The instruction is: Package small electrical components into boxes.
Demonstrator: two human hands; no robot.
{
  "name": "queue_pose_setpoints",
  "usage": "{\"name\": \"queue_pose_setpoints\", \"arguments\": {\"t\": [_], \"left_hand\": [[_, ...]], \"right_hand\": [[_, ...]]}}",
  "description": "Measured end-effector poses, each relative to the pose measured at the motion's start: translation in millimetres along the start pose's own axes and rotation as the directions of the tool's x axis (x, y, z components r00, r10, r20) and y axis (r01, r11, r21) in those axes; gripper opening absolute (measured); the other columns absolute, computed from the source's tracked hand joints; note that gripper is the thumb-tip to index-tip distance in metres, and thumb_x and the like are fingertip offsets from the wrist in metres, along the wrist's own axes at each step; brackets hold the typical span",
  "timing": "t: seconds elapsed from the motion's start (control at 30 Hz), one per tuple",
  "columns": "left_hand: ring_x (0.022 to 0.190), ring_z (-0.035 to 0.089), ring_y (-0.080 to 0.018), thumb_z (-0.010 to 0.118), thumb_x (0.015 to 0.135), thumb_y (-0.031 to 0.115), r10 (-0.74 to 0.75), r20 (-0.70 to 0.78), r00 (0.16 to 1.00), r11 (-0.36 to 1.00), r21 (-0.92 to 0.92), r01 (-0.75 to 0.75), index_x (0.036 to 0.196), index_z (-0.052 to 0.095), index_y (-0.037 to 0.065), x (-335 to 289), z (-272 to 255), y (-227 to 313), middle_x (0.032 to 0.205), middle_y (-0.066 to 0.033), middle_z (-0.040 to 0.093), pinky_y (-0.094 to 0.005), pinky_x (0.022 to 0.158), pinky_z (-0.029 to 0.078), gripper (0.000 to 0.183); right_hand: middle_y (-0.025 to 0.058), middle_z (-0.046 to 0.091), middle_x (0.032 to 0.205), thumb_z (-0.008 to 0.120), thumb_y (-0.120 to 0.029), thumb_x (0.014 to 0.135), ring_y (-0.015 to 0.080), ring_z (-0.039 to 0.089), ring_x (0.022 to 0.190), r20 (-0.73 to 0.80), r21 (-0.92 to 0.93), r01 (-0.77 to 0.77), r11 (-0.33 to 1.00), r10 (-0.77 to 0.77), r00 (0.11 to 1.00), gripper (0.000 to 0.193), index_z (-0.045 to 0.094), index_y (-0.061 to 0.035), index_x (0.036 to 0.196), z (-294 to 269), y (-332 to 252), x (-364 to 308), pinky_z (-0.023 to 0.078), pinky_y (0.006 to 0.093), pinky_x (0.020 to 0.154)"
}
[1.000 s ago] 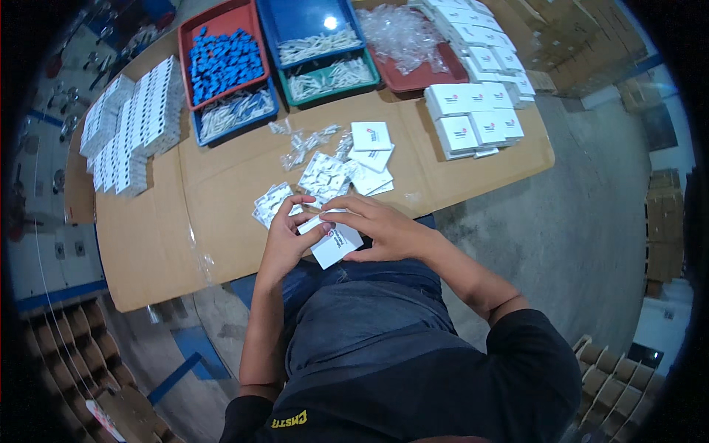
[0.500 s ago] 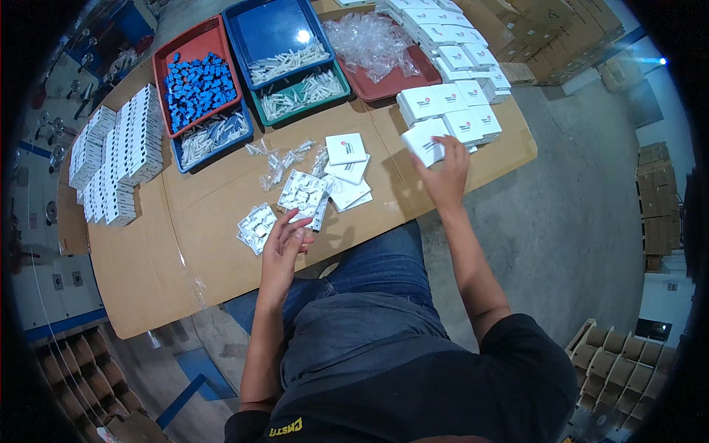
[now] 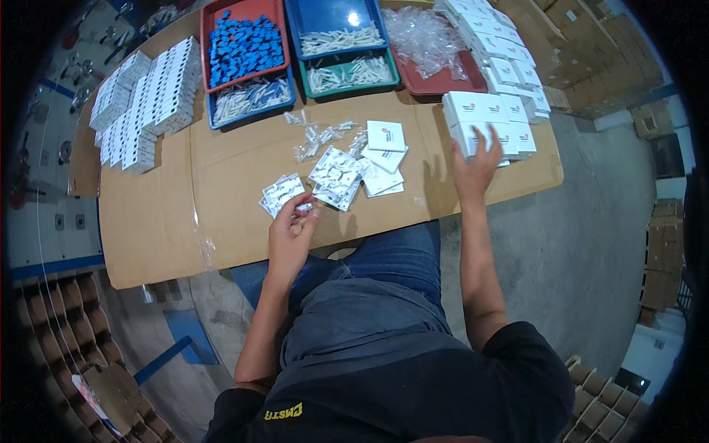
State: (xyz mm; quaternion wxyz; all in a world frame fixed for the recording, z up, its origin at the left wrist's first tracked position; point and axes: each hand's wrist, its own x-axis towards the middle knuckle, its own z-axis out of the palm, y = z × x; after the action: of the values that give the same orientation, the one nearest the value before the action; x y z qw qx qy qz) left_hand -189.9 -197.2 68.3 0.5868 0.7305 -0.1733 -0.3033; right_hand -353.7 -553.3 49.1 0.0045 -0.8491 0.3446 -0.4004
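My right hand (image 3: 476,166) is at the front of a stack of white boxes (image 3: 484,107) on the right of the table, its thumb and fingers around a small white box (image 3: 464,139). My left hand (image 3: 290,236) hovers at the near edge of some white plastic plates (image 3: 282,190), fingers loosely curled and apart, with nothing seen in them. Beside it lies a second pile of white plates with moulded backs (image 3: 336,177). Flat white square covers (image 3: 385,136) lie to the right of these, and small clear bags of white parts (image 3: 321,138) lie behind.
Trays line the back: a red tray (image 3: 205,52) of blue pieces, blue (image 3: 336,15) and green (image 3: 303,81) trays of white plugs, and a red tray (image 3: 436,87) of clear bags. White block stacks (image 3: 166,96) stand at left. The cardboard-covered table (image 3: 244,236) ends before my lap.
My right hand has brought the white box onto the front of the stack. My left hand has moved closer to the smaller plate pile. The whole view has shifted.
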Motion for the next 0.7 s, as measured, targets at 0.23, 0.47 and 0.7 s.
{"name": "queue_pose_setpoints", "arguments": {"t": [0.23, 0.47, 0.7], "left_hand": [[0.13, 0.051, -0.04, 0.088, 0.075, 0.027, 0.435, 0.023, 0.9, 0.637, 0.698, -0.326, 0.144, 0.051, 0.003, 31.0, 20.1, 13.4, 0.141, -0.0217, 0.054, -0.0464, 0.109, 0.042, 0.082], [0.125, 0.052, -0.0412, 0.089, 0.071, 0.028, 0.387, 0.068, 0.919, 0.621, 0.718, -0.315, 0.148, 0.044, 0.002, 59.4, 44.7, -5.6, 0.133, -0.0236, 0.054, -0.0477, 0.111, 0.041, 0.093], [0.133, 0.05, -0.0351, 0.086, 0.074, 0.021, 0.405, 0.041, 0.913, 0.898, 0.169, -0.406, 0.151, 0.036, 0.002, 47.2, 27.7, 13.6, 0.139, -0.0218, 0.05, -0.0448, 0.112, 0.042, 0.093]], "right_hand": [[0.0221, 0.041, 0.157, 0.083, -0.022, 0.081, 0.0411, 0.04, 0.145, 0.531, 0.566, -0.033, 0.824, -0.334, 0.779, 0.052, 0.064, -0.0093, 0.128, 56.9, -56.0, 9.2, 0.036, 0.0467, 0.116], [0.0151, 0.063, 0.129, 0.086, -0.026, 0.079, 0.0289, 0.06, 0.121, 0.777, 0.523, -0.277, 0.806, -0.319, 0.542, 0.062, 0.059, -0.0058, 0.131, 72.3, -51.4, 32.1, 0.043, 0.0374, 0.108], [0.0197, 0.06, 0.137, 0.078, -0.029, 0.09, 0.0275, 0.06, 0.129, 0.726, 0.62, -0.784, 0.01, -0.385, 0.57, 0.077, 0.041, 0.0025, 0.151, 12.9, -83.4, 27.9, 0.047, 0.0396, 0.11]]}}
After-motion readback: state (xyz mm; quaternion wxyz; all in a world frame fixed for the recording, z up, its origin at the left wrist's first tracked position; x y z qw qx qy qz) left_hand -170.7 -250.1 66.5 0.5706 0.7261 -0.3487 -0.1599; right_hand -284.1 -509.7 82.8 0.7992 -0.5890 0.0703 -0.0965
